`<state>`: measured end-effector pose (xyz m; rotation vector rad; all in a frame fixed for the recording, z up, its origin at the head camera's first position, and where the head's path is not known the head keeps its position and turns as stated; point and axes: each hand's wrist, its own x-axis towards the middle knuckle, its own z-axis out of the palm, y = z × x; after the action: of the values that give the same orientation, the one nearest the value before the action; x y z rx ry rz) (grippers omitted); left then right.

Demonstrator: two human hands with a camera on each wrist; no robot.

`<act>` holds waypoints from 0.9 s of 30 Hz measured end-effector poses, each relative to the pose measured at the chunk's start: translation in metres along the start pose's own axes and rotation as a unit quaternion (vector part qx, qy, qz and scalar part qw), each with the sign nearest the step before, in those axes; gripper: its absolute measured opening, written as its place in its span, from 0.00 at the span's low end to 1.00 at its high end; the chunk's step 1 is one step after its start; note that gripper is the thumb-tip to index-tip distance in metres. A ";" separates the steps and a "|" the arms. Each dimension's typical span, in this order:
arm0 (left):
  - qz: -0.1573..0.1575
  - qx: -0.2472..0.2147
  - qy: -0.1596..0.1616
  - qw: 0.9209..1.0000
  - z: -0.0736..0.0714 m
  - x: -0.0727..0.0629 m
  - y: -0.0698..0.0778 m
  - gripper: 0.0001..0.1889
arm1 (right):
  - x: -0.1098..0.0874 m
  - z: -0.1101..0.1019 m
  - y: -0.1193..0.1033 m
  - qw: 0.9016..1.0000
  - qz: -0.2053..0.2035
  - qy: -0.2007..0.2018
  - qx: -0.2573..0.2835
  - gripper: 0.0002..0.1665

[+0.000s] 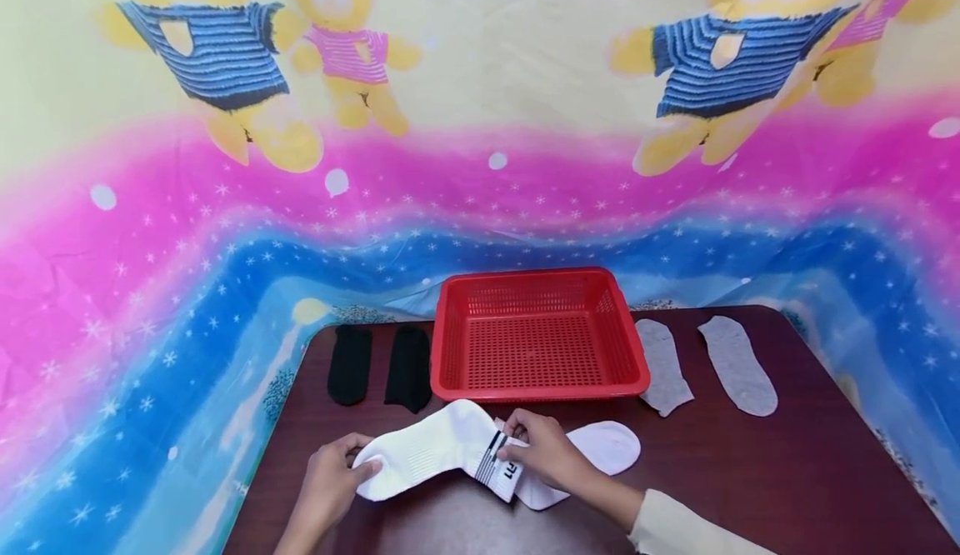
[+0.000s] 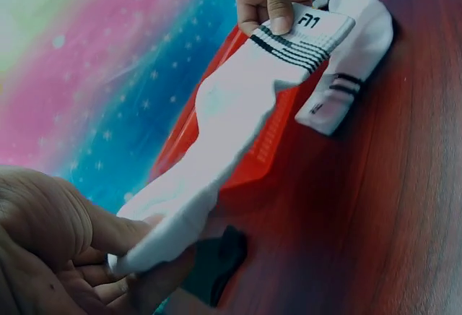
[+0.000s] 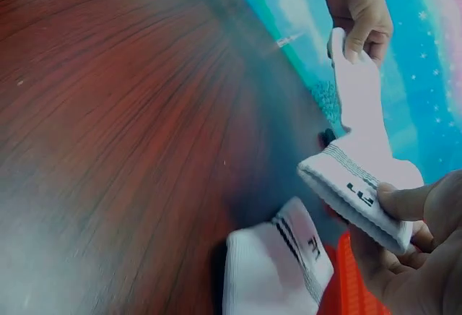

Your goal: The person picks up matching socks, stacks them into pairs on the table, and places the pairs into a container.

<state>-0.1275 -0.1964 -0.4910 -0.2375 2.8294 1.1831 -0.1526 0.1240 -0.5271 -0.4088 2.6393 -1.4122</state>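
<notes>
A white sock (image 1: 423, 452) with dark stripes and lettering at its cuff is stretched out between both hands, above the table. My left hand (image 1: 330, 478) pinches its toe end, thumb on top. At the cuff, my right hand (image 1: 546, 452) grips the edge between thumb and fingers; in the right wrist view the thumb (image 3: 404, 203) lies beside the lettering. A second white sock (image 1: 609, 448) with similar stripes lies flat on the table under and beyond the right hand, its middle partly hidden by that hand in the head view.
A red plastic basket (image 1: 444, 338) stands at the back of the dark wooden table (image 1: 720, 488). Two black socks, one outer (image 1: 350, 365) and one inner (image 1: 408, 369), lie left of it. Two grey socks, one near (image 1: 663, 367) and one farther (image 1: 738, 365), lie right. A printed cloth (image 1: 487, 197) hangs behind.
</notes>
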 end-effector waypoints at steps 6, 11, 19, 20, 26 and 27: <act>0.030 -0.038 -0.031 0.998 0.013 0.002 0.015 0.11 | -0.016 -0.025 0.014 1.000 0.016 0.005 0.004 0.15; 0.063 -0.041 -0.063 0.995 0.026 0.001 0.025 0.10 | -0.035 -0.041 0.029 1.000 0.028 -0.003 0.002 0.16; 0.145 -0.052 -0.123 0.980 0.050 0.001 0.037 0.09 | -0.068 -0.060 0.050 0.999 0.010 -0.012 0.044 0.15; 0.155 -0.056 -0.130 0.978 0.053 0.001 0.038 0.09 | -0.071 -0.063 0.053 0.999 0.006 -0.012 0.041 0.15; 0.194 -0.072 -0.169 0.964 0.071 -0.002 0.046 0.11 | -0.090 -0.077 0.070 1.000 -0.011 -0.019 0.020 0.15; 0.197 -0.072 -0.174 0.962 0.073 -0.003 0.048 0.11 | -0.093 -0.079 0.072 0.999 -0.014 -0.022 0.022 0.14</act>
<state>-0.1321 -0.1111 -0.5084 0.5036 2.5457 1.3396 -0.0946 0.2518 -0.5447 -0.4684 2.5722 -1.4488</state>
